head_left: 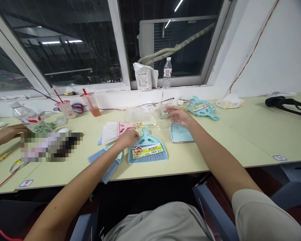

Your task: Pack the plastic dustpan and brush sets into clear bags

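Note:
A light-blue mini dustpan with a blue-bristled brush and a printed card label lies flat before me. My left hand is closed at the dustpan's upper left edge, fingertips against it. My right hand reaches over clear plastic bags, its fingers apart; no held thing shows. Below it lies a stack of light-blue dustpans. Beside my left forearm are blue-bristled brushes and a pink brush with white bristles. A bagged blue dustpan set lies farther back.
At left, another person's hand is near a large plastic bottle and a blurred patch. Two drink cups stand by the wall. A water bottle is on the sill. A tissue pack and black straps lie right.

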### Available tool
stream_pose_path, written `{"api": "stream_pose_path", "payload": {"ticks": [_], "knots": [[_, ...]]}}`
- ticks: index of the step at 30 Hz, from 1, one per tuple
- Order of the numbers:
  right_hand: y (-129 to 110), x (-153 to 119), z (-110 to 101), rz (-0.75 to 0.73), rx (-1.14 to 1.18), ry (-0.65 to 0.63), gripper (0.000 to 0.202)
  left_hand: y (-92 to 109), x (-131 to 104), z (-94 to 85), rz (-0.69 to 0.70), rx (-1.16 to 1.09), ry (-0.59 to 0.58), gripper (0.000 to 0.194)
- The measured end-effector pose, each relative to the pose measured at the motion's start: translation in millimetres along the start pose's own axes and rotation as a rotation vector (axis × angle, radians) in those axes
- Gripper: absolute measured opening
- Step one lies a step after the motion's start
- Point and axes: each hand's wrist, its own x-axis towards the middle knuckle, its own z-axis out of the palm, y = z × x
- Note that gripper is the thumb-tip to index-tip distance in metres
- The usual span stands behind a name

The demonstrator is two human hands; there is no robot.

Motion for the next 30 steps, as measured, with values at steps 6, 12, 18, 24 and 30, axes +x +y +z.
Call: {"api": "stream_pose_path", "payload": {"ticks": [6,12,18,24,30], "knots": [[-0.3,2.1,-5.8,0.035,-0.019,0.036,0.035,-1.8,0.7,-4.4,0.017,-0.085,-0.036,0.024],[-6.6,1.1,-7.4,0.075,-0.048,0.045,0.033,-8.6,2.2,-14.5,0.117,-0.16,-0.064,0.019],[-18.1,-0.5,-28.8,0.022,-0.116,0.065,0.033,-11.0,-10.4,-55.8,0.143,-0.216,-0.196,0.025],[-12.5,-1.6,-41.7,0.059,-0.216,-0.052,0.034,-2.5,-16.7,-91.9,0.068,-0.119,-0.217,0.025],[-8.0,-5.5,-19.2,0.068,-0.201,-0.181,0.034,12.4,-0.7,-91.3,0.098,-0.15,-0.304,0.023]]}}
